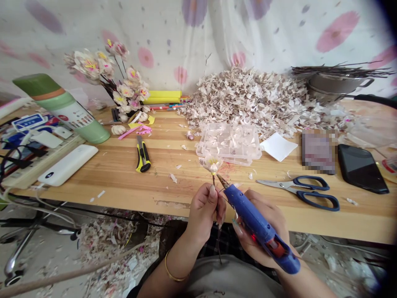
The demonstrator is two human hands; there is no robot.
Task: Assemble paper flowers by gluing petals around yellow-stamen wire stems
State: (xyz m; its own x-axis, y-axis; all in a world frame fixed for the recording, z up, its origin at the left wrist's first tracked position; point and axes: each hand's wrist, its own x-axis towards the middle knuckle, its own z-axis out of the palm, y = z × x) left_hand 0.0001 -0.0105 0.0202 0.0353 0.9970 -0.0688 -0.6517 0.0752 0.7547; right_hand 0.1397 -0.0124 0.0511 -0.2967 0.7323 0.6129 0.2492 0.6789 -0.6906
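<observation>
Snugly, the left hand (203, 213) pinches a paper flower (212, 163); the right hand (263, 231) grips a glue gun (257, 225).

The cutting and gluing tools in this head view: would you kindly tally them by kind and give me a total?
Hot glue gun: 1
Utility knife: 1
Scissors: 1
Total: 3
</observation>
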